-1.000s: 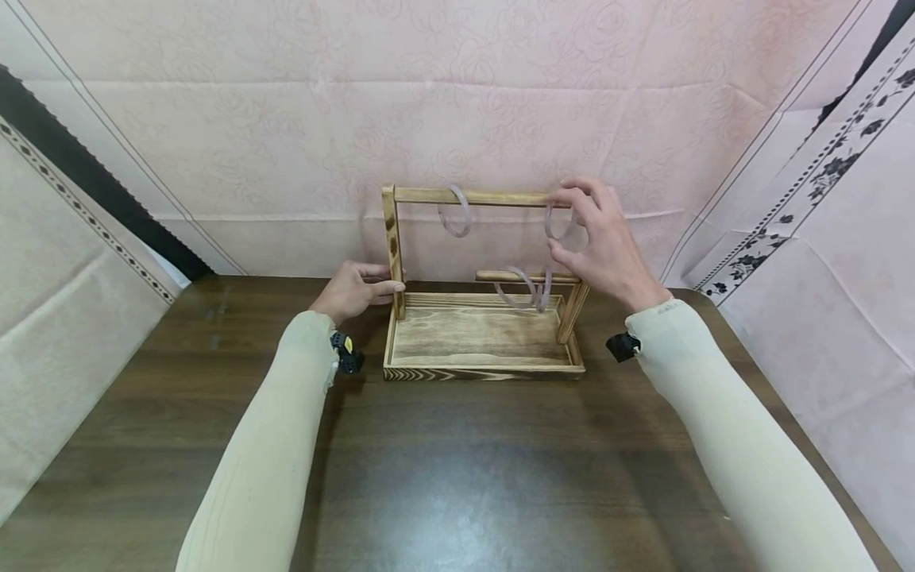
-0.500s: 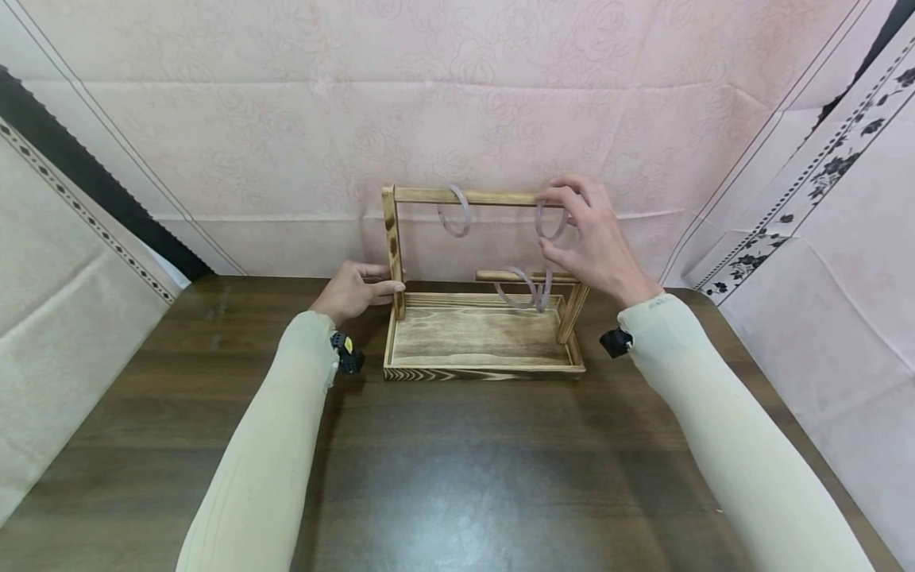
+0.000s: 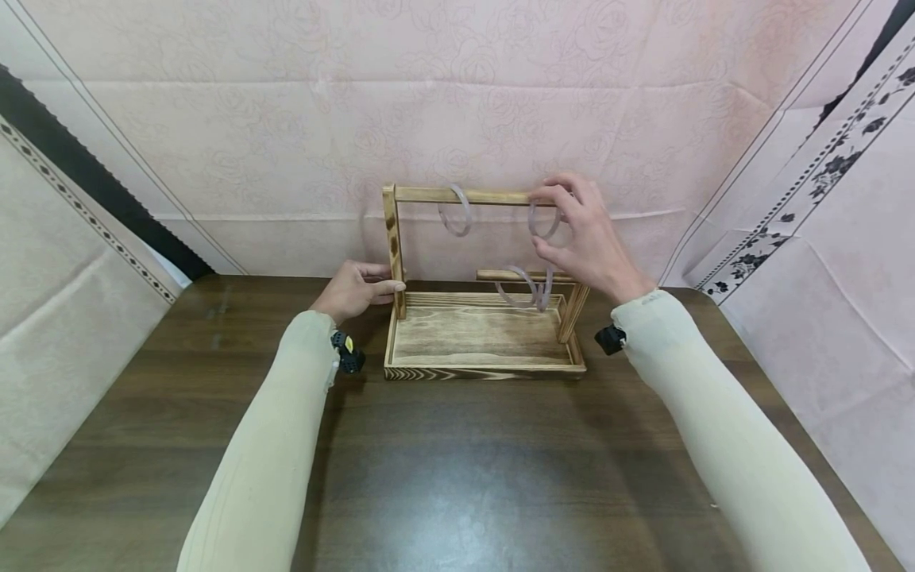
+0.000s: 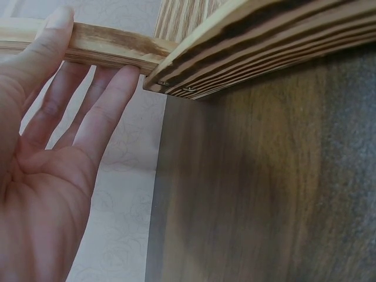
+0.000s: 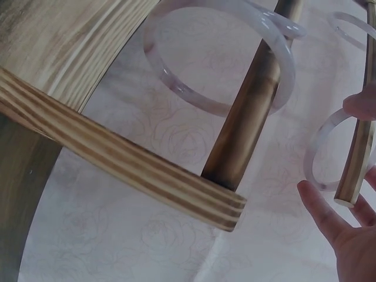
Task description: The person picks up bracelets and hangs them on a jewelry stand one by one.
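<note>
A wooden display stand (image 3: 472,372) with a tray base stands on the table. My left hand (image 3: 357,290) pinches its left upright post (image 4: 114,47) between thumb and fingers. A pale lavender bangle (image 3: 531,222) encircles the upper bar (image 3: 496,198) near its right, free end. My right hand (image 3: 589,242) holds this bangle between thumb and fingertips, as the right wrist view also shows. Farther left on the same bar hangs another bangle (image 3: 467,213). Two more bangles (image 5: 170,82) hang on the lower bar (image 5: 244,117), below the right hand.
The dark wooden table (image 3: 429,477) extends in front of the stand. Behind it rises a pale patterned cloth (image 3: 286,143), with similar cloth at both sides. A short right post (image 3: 573,314) supports the lower bar.
My right hand has slid the bangle leftward along the upper bar, away from its free end. The left hand and the stand stay in place.
</note>
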A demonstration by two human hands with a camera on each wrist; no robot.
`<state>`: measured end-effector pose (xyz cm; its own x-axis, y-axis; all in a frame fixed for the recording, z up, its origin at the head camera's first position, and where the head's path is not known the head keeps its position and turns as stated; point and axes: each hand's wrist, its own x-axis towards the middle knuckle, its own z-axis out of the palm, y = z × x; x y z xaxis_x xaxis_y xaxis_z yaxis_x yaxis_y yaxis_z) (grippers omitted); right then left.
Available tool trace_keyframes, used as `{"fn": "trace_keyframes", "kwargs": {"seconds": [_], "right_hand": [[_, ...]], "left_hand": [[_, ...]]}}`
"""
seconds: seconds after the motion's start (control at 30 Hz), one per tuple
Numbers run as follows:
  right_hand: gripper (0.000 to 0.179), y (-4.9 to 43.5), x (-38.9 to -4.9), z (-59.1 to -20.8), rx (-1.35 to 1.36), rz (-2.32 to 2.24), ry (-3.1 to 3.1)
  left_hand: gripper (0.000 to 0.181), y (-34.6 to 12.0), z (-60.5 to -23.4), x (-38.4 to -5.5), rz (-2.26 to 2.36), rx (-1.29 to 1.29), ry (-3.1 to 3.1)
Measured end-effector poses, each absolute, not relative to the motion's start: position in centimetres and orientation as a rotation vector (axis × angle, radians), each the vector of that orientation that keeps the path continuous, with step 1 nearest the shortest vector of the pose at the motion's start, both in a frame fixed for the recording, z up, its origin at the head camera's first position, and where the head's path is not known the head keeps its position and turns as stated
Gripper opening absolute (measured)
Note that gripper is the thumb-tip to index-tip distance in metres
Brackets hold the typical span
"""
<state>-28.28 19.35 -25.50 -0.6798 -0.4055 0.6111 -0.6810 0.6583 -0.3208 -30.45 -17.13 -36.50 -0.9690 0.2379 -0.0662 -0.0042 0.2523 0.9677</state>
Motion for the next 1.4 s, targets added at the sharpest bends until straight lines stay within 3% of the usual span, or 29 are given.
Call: {"fn": "trace_keyframes", "kwargs": {"seconds": [1.4], "right_hand": [[0.050, 17.2, -28.7, -25.7, 0.940, 0.717, -2.307]], "left_hand": [[0.048, -17.4, -36.3, -30.2, 1.714, 0.197, 2.383]]}}
